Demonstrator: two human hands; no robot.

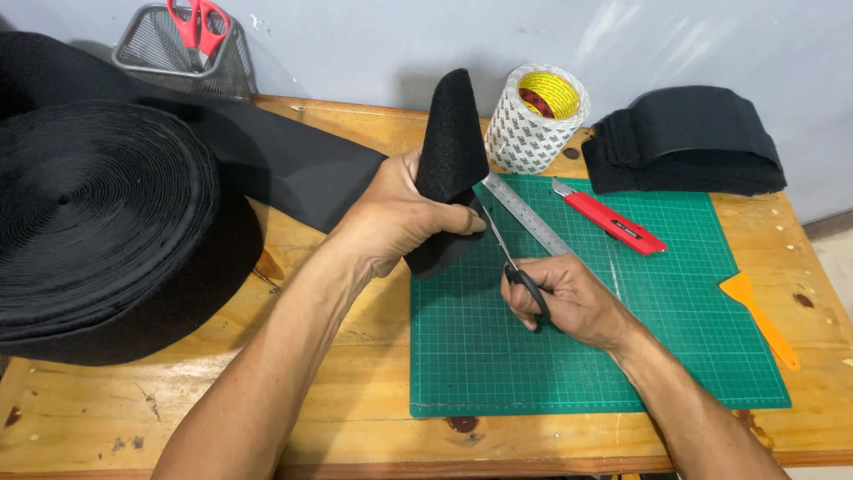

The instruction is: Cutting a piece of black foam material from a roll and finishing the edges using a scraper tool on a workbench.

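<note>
My left hand [400, 218] grips a wide black fabric strip [451, 142] that runs from a big black roll [98, 222] on the left; the strip's free end stands folded upward. My right hand [569, 298] holds black-handled scissors [511, 262], their blades pointing up and meeting the strip's edge just below my left fingers. Both hands hover over the left part of a green cutting mat [640, 356].
A steel ruler [529, 213], a red utility knife [613, 220] and an orange scraper [760, 320] lie on or beside the mat. A tape roll [536, 120] and stacked black strips [684, 138] sit at the back. A mesh basket [182, 53] holds red scissors.
</note>
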